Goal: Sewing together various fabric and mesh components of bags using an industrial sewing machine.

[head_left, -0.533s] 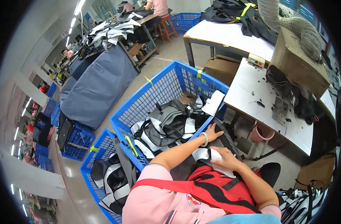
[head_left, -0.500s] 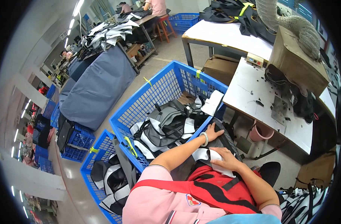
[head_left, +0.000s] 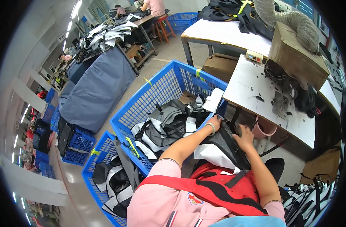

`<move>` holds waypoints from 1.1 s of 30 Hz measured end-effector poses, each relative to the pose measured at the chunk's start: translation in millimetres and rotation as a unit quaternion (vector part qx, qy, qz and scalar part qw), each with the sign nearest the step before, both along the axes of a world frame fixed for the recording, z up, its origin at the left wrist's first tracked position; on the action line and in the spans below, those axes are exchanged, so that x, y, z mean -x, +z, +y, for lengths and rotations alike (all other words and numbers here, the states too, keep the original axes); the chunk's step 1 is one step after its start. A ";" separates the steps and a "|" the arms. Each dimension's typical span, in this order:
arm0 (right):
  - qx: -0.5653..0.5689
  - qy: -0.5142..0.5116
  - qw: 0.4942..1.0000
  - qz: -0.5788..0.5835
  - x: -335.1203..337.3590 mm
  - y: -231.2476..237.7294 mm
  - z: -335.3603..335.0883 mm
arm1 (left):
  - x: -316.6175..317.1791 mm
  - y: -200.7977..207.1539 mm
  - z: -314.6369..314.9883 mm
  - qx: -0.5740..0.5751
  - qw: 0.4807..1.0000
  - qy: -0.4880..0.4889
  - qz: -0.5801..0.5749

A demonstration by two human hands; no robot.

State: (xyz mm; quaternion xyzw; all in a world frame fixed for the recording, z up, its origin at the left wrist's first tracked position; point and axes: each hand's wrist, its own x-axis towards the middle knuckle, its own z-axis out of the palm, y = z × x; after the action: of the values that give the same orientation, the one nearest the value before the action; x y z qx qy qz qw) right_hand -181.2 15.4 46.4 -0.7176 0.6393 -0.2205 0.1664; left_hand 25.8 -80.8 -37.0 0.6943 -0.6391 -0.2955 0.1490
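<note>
Across my lap lies a sewn fabric piece (head_left: pixel 223 146), dark grey mesh with black edging and a white panel. My left hand (head_left: pixel 215 124), with a pale bangle at the wrist, is closed on its far edge. Beside its right edge is my right hand (head_left: pixel 245 138), fingers apart and bent; the fingertips touch or nearly touch the black edging. Under the piece is a red apron (head_left: pixel 233 195) with a black band. Just left of my hands, a big blue basket (head_left: pixel 137 101) holds similar grey, black and white pieces (head_left: pixel 167 123).
A second blue basket (head_left: pixel 90 170) with more pieces stands at left. On the right is a white worktable (head_left: pixel 244 81) with black scraps, a cardboard box (head_left: pixel 297 53) and a flexible duct. Below it is a pink bin (head_left: pixel 266 126). White-and-black pieces (head_left: pixel 309 206) lie at lower right.
My right hand has moved from the white panel up and right to the piece's right edge. My left hand has shifted slightly up to the far edge, and the piece lies more spread out.
</note>
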 end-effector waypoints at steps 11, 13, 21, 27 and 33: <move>-0.288 0.120 0.895 -0.317 -3.1 5.9 8.5 | -36.1 10.0 -39.1 0.190 0.822 -0.369 -0.389; -0.148 0.262 0.937 -0.179 -1.8 31.2 8.0 | -35.8 20.5 -47.5 0.198 0.778 -0.401 -0.442; 0.039 0.368 0.924 0.101 47.3 101.9 18.7 | -56.5 140.9 -21.4 0.081 0.808 -0.420 -0.404; 0.178 0.337 0.907 0.178 62.9 177.1 6.0 | -99.7 218.5 28.4 0.047 0.948 -0.276 -0.154; 0.217 0.210 0.931 0.204 94.0 234.7 37.0 | -72.1 342.7 97.3 0.036 0.944 -0.164 0.283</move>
State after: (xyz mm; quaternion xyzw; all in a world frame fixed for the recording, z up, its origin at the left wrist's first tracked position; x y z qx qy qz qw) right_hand -275.2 52.3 281.1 -0.8838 0.4305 -0.1627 -0.0847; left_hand 97.8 16.5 305.7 0.4623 -0.6856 -0.4769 0.2981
